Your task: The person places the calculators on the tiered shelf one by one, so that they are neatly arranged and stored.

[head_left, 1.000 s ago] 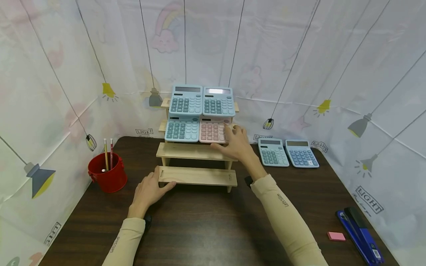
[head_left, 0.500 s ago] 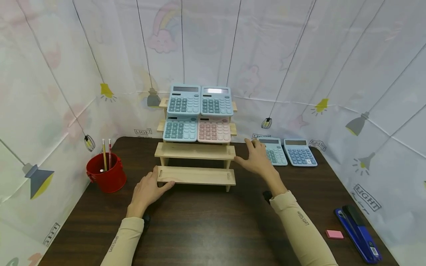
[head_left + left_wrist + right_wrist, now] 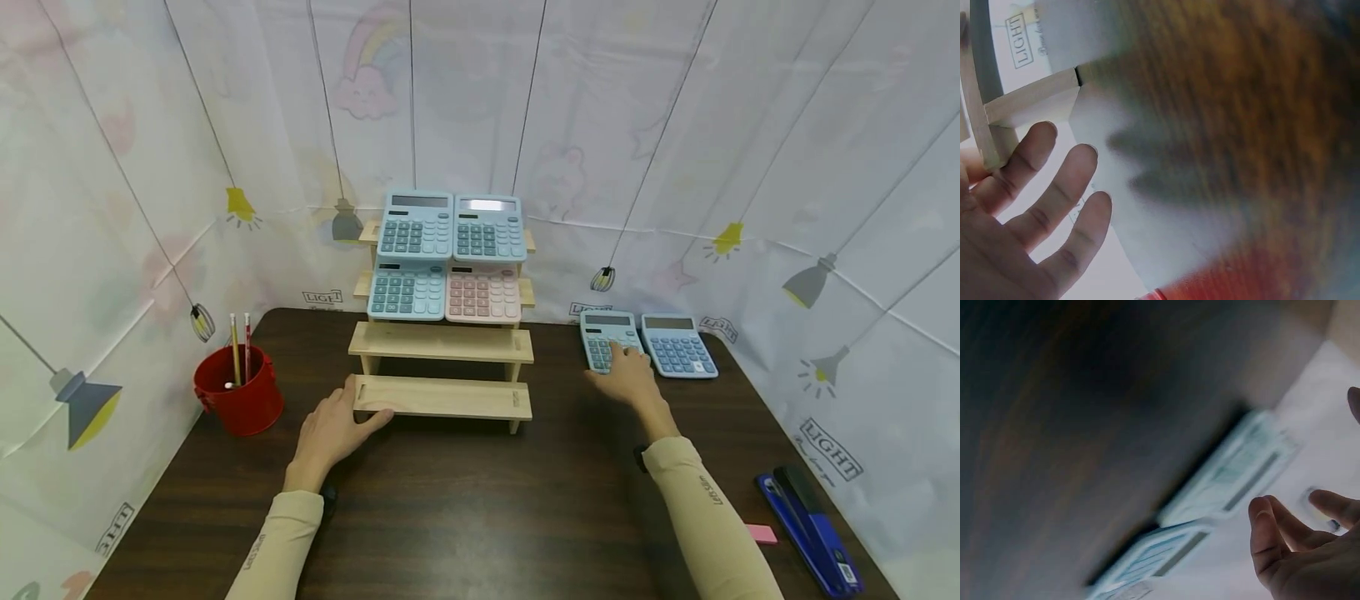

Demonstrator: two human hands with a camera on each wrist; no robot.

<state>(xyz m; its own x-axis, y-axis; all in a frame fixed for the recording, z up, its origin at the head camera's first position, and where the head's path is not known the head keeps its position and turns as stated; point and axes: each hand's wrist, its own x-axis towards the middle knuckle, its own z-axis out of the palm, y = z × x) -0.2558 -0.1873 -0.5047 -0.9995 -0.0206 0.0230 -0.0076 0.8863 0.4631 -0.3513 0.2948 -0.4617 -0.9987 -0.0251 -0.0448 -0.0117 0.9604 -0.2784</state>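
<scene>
- Right of centre in the head view, near the back edge of the dark table (image 3: pixel 480 517), I see a mint-coloured calculator (image 3: pixel 600 337) lying face up, with a blue calculator (image 3: pixel 678 346) just beside it on the right.
- Over the mint one's lower right corner comes the person's right hand (image 3: pixel 633 383), its fingers loosely bent and holding nothing; the right wrist view, blurred, has the fingertips apart from both calculators.
- Middle of the frame, a pale wooden stand (image 3: pixel 442 396) rises in four steps towards the back.
- At the left end of its lowest step rests the left hand (image 3: pixel 330 433), spread wide, index finger against the wood and thumb along the front edge; the left wrist view shows three other fingers reaching out straight past the end.
- Higher on the stand, two light blue calculators (image 3: pixel 415 225) lean side by side on the top step.
- Directly below them, another light blue calculator (image 3: pixel 407 290) sits at left beside a pink calculator (image 3: pixel 483 294).
- Left of the stand, a red bucket (image 3: pixel 243 408) holds upright pencils (image 3: pixel 236 350).
- Lower right of the frame, a blue stapler (image 3: pixel 813 533) lies near a pink eraser (image 3: pixel 761 533), which the right sleeve (image 3: pixel 708 508) partly covers.
- Behind everything hangs a white curtain (image 3: pixel 637 125) printed with lamps.
</scene>
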